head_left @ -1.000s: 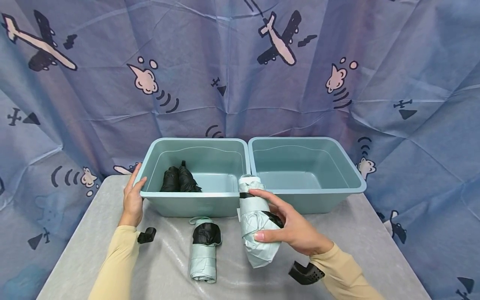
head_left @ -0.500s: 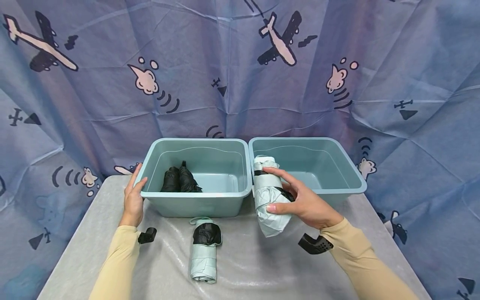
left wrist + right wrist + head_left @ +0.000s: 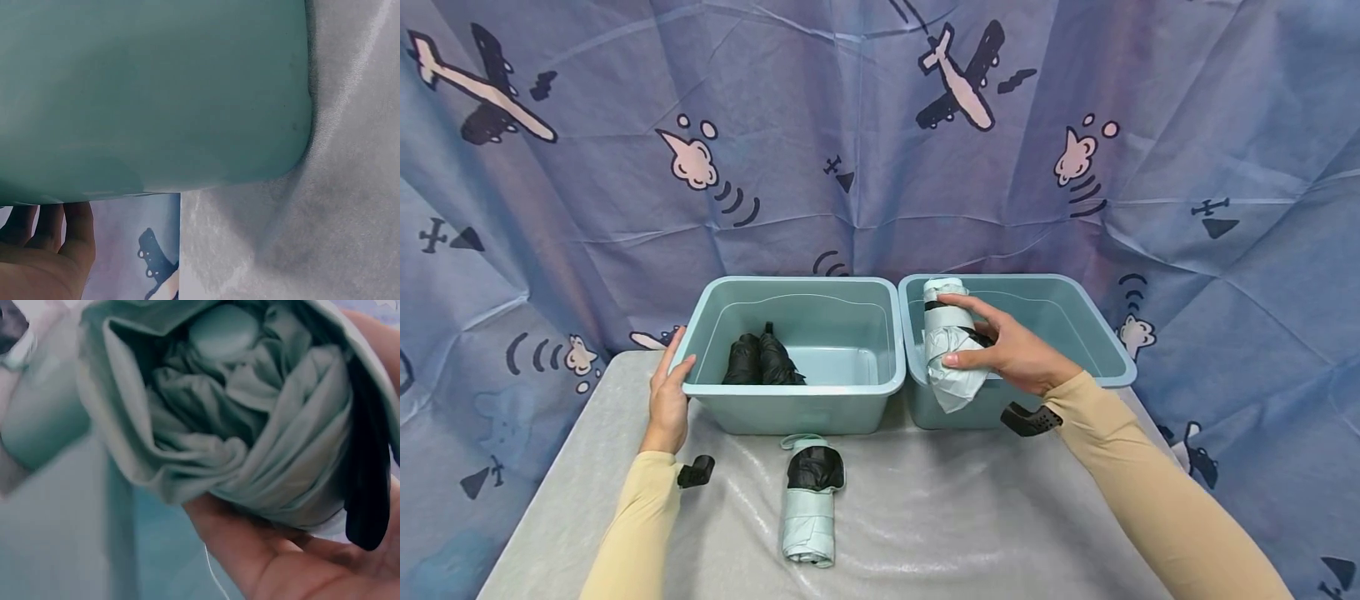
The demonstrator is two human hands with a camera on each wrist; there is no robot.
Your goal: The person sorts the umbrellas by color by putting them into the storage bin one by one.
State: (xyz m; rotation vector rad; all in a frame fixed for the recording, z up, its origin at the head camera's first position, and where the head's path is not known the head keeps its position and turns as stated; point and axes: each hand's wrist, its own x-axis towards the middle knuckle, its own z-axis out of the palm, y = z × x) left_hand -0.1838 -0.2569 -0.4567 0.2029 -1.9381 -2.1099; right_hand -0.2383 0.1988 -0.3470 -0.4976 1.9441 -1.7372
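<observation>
My right hand (image 3: 1018, 354) grips a pale mint folding umbrella (image 3: 953, 333), rolled up with a black patch on its side. It is held tilted over the front rim of the right bin (image 3: 1060, 382), handle end toward the back. In the right wrist view, the bunched fabric end of the umbrella (image 3: 219, 419) fills the frame. My left hand (image 3: 666, 404) rests against the left bin (image 3: 797, 412) at its front left corner, fingers fairly straight along the outside. A second mint umbrella (image 3: 809, 525) with a black patch lies on the table in front of the left bin.
Two black folded umbrellas (image 3: 743, 360) lie side by side in the left part of the left bin. Both teal bins stand next to each other on a grey cloth-covered table (image 3: 1000, 533). Behind them hangs a blue patterned curtain (image 3: 880, 125).
My right hand has carried the mint umbrella up, away and to the right, from in front of the gap between the bins to over the right bin's rim. The left hand has stayed put.
</observation>
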